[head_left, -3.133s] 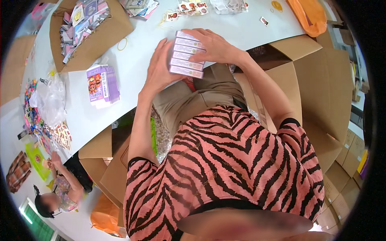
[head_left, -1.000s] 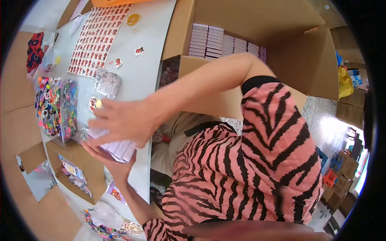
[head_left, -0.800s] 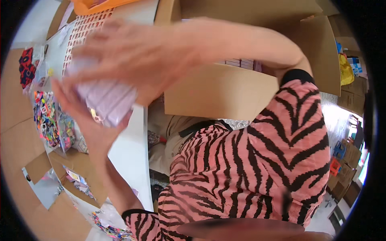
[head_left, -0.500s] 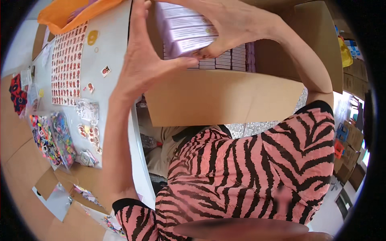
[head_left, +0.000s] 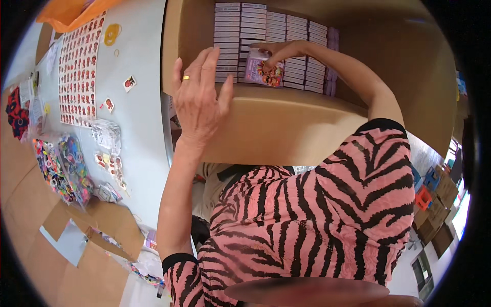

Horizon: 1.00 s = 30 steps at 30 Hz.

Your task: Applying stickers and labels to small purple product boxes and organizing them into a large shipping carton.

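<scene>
Observed large open cardboard carton (head_left: 286,125) across far right, with near flap toward the body. Noted white table (head_left: 143,135) along left, close beside carton. Saw pink-and-black striped shirt (head_left: 307,225) at near centre, and second cardboard carton (head_left: 123,225) at near left. Found rows of slim lilac boxes (head_left: 276,30) stacked in columns in left and middle parts of large carton. Recorded orange bag (head_left: 69,18) at far left of table, then sheet of small stickers (head_left: 79,71) just nearer, and clear bag of multicoloured pieces (head_left: 56,166) nearer still. Held left hand (head_left: 200,105) over near-left corner of large carton, with fingers extended, slightly parted and gripping nothing; could not tell whether touching cardboard. Kept right hand (head_left: 286,49) inside same carton, with fingers bent over far edge of purple box (head_left: 271,78) and thumb on printed face, gripping it. Located purple box at near side of carton interior, against lilac columns, with picture side showing. Logged yellow bands (head_left: 108,37) right of sheet, loose sticker (head_left: 130,83) nearer, and gold ring (head_left: 186,77) on left hand.
</scene>
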Tool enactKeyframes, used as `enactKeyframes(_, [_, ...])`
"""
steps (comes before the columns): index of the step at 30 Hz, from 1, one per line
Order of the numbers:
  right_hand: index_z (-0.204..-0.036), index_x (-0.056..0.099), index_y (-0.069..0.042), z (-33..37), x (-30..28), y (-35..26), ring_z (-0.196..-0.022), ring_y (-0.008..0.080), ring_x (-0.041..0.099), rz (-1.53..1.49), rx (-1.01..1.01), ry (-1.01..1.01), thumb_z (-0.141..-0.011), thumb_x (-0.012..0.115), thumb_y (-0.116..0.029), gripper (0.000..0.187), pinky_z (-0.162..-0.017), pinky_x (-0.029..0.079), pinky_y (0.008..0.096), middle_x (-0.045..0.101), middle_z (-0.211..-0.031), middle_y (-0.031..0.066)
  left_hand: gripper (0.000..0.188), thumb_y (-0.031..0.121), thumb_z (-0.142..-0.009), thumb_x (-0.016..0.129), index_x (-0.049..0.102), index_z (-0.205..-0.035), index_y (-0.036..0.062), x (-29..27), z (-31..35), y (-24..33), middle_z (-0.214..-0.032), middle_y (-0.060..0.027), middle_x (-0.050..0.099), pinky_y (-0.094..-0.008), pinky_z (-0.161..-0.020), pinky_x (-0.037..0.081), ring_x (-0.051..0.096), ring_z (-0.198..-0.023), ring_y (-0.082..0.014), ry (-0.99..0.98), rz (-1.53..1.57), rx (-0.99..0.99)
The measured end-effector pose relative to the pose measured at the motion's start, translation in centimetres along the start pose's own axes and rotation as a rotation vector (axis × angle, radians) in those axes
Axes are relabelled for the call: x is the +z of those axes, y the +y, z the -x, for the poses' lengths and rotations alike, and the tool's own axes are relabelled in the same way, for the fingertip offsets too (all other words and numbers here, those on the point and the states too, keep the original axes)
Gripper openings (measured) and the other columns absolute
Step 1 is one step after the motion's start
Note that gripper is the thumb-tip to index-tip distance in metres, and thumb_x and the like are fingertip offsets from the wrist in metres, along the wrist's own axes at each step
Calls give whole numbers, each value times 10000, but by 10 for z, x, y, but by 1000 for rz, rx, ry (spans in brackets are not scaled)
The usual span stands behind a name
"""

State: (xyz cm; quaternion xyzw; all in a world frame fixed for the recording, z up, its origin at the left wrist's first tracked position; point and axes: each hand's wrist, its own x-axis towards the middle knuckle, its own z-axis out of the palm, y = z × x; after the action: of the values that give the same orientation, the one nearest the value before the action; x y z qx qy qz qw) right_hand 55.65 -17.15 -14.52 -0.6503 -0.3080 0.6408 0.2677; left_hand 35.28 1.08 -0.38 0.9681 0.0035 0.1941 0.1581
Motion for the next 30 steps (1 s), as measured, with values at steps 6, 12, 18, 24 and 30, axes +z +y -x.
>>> enactKeyframes(6, [-1500, 68, -61, -49, 3, 40, -1292, 295, 384, 27, 12, -97, -652, 746, -430, 1147, -1067, 299, 396, 410, -1381, 225, 459, 190, -781, 668, 551, -1209, 71, 1, 2, 0, -1162, -65, 616, -447, -1057, 314, 609, -1018, -212, 7, 38, -14])
enactKeyframes(12, [-1481, 137, -51, -64, 14, 56, -1267, 330, 403, 317, -158, 122, -622, 754, -414, 1119, -1034, 341, 407, 393, -1374, 239, 446, 168, -775, 654, 558, -1200, 73, -1, 0, 2, -1151, -45, 623, -437, -1063, 311, 628, -968, -202, 0, 23, 6])
enactKeyframes(18, [-1496, 140, -194, -71, 40, 58, -1298, 432, 330, 724, -74, 378, -595, 793, -475, 1148, -1014, 301, 579, 284, -1436, 256, 432, 151, -768, 653, 574, -1186, 74, 2, 1, -3, -1171, -50, 619, -391, -967, 425, 645, -853, -214, 7, 72, 28])
enactKeyframes(24, [-1493, 151, -213, -77, 63, 64, -1263, 432, 351, 877, -82, 564, -590, 818, -481, 1154, -1002, 301, 594, 310, -1399, 239, 416, 139, -760, 656, 587, -1164, 66, 1, 1, -2, -1167, -63, 621, -384, -916, 464, 644, -816, -227, 1, 72, 23])
enactKeyframes(30, [-1494, 141, -197, -88, 82, 64, -1334, 424, 253, 919, -74, 611, -659, 770, -530, 1097, -1043, 225, 642, 226, -1453, 241, 340, 134, -762, 651, 623, -1094, 63, 3, 1, -2, -1087, -55, 645, -372, -885, 482, 644, -819, -223, 18, 75, 39])
